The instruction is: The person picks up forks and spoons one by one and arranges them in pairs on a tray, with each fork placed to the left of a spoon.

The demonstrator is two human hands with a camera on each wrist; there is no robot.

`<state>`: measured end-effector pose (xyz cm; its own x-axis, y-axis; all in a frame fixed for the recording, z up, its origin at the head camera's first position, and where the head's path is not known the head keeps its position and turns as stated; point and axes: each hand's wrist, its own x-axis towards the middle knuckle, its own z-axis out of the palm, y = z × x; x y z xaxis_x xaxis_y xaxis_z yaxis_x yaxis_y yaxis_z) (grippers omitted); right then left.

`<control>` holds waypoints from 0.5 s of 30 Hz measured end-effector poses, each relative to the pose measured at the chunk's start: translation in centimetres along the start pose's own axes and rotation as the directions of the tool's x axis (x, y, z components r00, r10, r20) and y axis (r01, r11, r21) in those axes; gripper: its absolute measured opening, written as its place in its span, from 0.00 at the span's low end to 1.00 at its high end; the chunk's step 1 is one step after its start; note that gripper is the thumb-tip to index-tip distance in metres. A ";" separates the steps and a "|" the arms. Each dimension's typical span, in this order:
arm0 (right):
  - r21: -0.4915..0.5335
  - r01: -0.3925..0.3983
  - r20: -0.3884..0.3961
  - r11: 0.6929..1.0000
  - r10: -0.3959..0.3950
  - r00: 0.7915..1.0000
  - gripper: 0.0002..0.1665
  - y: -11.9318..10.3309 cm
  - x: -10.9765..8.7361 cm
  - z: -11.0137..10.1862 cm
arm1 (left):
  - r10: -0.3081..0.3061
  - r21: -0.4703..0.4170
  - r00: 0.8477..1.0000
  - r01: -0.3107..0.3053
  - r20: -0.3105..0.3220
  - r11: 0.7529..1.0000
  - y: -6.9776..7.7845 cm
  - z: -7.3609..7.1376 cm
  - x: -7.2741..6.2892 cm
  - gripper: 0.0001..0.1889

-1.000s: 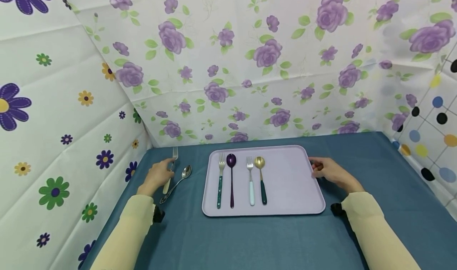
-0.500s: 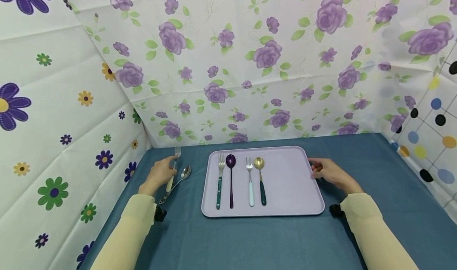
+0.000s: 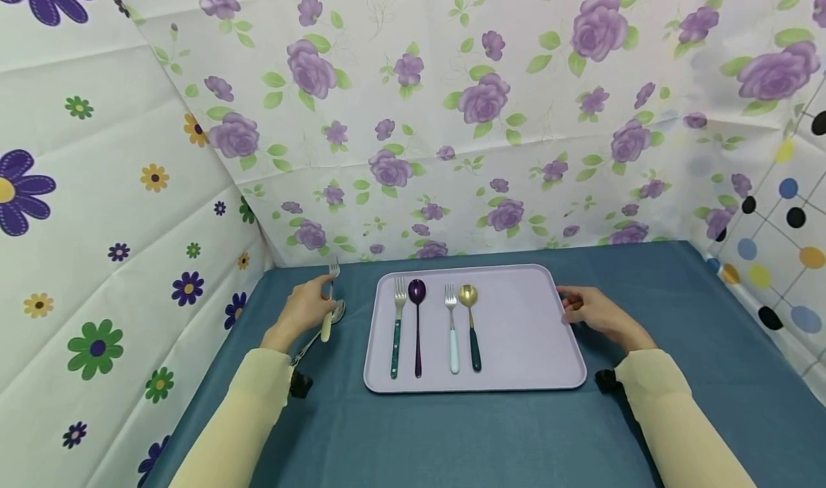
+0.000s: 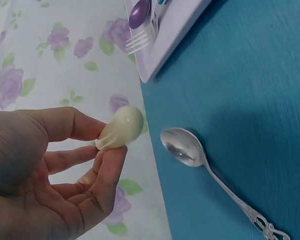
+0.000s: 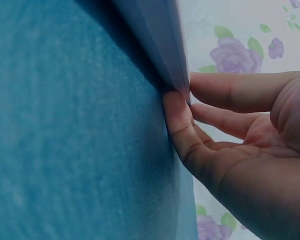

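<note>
My left hand [image 3: 302, 312] pinches a fork with a cream handle [image 3: 326, 327] between thumb and fingers, its tines pointing to the back wall. In the left wrist view the cream handle [image 4: 124, 125] shows end-on, above the tablecloth. A silver spoon with an ornate handle [image 4: 185, 147] lies on the cloth beside that hand, partly covered by it in the head view. On the right, my right hand [image 3: 596, 310] pinches the edge of the lilac tray [image 3: 529, 330]; thumb and fingertips meet at its rim in the right wrist view.
On the tray's left half lie a green-handled fork [image 3: 396, 330], a purple spoon [image 3: 418, 323], a pale-blue-handled fork [image 3: 454, 337] and a gold spoon with a green handle [image 3: 473, 327]. Blue cloth [image 3: 413, 438] covers the table. Flowered sheets [image 3: 452, 151] hang behind and at left.
My left hand has lifted the cream-handled fork and carried it rightward, over the silver spoon. The right hand stays at the tray's edge, and the tray cutlery is unmoved.
</note>
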<state>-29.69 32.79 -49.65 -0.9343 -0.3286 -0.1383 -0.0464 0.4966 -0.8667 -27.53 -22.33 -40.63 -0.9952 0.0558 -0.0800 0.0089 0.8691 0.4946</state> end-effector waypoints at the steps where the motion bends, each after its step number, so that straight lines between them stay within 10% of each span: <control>1: 0.001 0.002 0.002 1.000 -0.002 1.000 0.43 0.0 0.0 0.0 | -0.002 -0.002 1.000 0.002 0.000 1.000 0.1 0.1 0.1 0.32; 15: 0.008 -0.004 0.006 1.000 0.004 1.000 0.43 0.2 0.1 -0.2 | -0.013 0.004 1.000 0.013 0.019 1.000 2.2 0.7 0.6 0.34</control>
<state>-29.85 33.01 -49.73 -0.9324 -0.3312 -0.1448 -0.0394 0.4912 -0.8701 -28.00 -20.08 -40.19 -0.9933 0.0536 -0.1027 -0.0036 0.8715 0.4904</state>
